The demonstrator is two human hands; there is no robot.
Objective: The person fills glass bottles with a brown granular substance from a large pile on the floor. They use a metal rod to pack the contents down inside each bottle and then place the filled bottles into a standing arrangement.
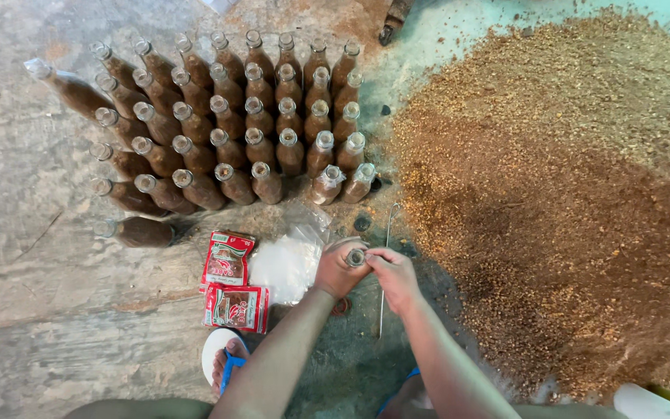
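My left hand (338, 269) is wrapped around a glass bottle (356, 257), whose open mouth points up between both hands. My right hand (394, 276) pinches at the bottle's mouth with fingertips closed on it. Just ahead stand several rows of glass bottles (230, 124) filled with brown material, all upright on the concrete floor. A thin metal rod (384, 268) lies on the floor under my right hand.
A large heap of brown sawdust-like material (552, 194) covers the floor to the right. Two red packets (230, 283) and a clear plastic bag (288, 260) lie left of my hands. My foot in a blue-strapped sandal (225, 358) is below them.
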